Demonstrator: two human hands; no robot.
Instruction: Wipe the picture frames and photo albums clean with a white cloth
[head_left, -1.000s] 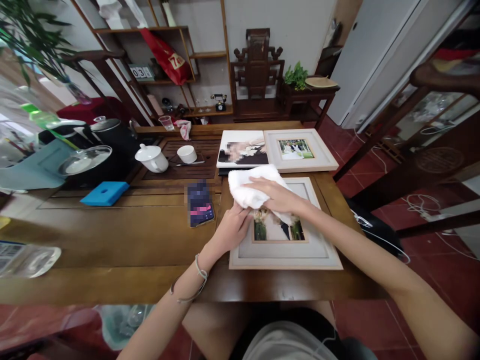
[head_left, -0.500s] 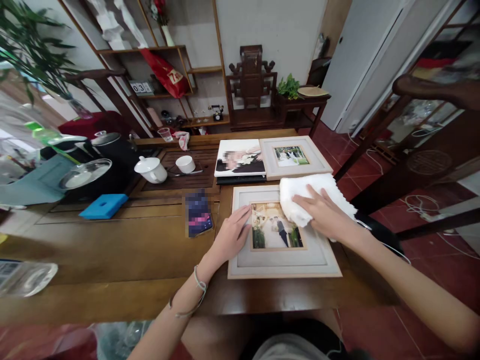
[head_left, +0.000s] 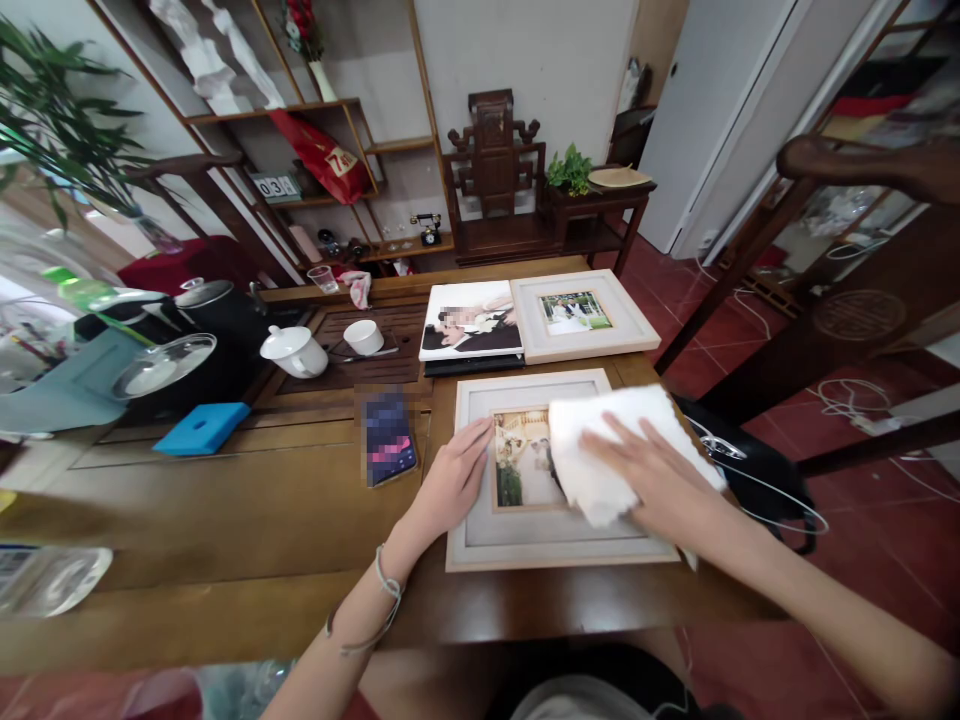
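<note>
One cloth (head_left: 637, 405), lower now, under right hand (head_left: 664, 485); three pictures (head_left: 525, 535)

Light: soft, even daylight, moderately bright. It is strongest at the far left, where the margin is washed out to white.
Bright surfaces: wall (head_left: 517, 50) and door (head_left: 720, 90), both without hard glare.
Sheen: pale reflections on the table (head_left: 225, 500) and the glass lid (head_left: 161, 365).
Shadows: faint and soft-edged beneath the right hand (head_left: 660, 485) and the cloth (head_left: 622, 430).
Blur: the right hand and forearm are slightly smeared. The bottom-left corner is out of focus.
Masking: the phone (head_left: 388, 450) screen and part of the unframed photo (head_left: 469, 320) are pixelated.
Distortion: wide-angle bowing of the shelf (head_left: 300, 110) and the chair rail (head_left: 862, 165) towards the edges.
</note>
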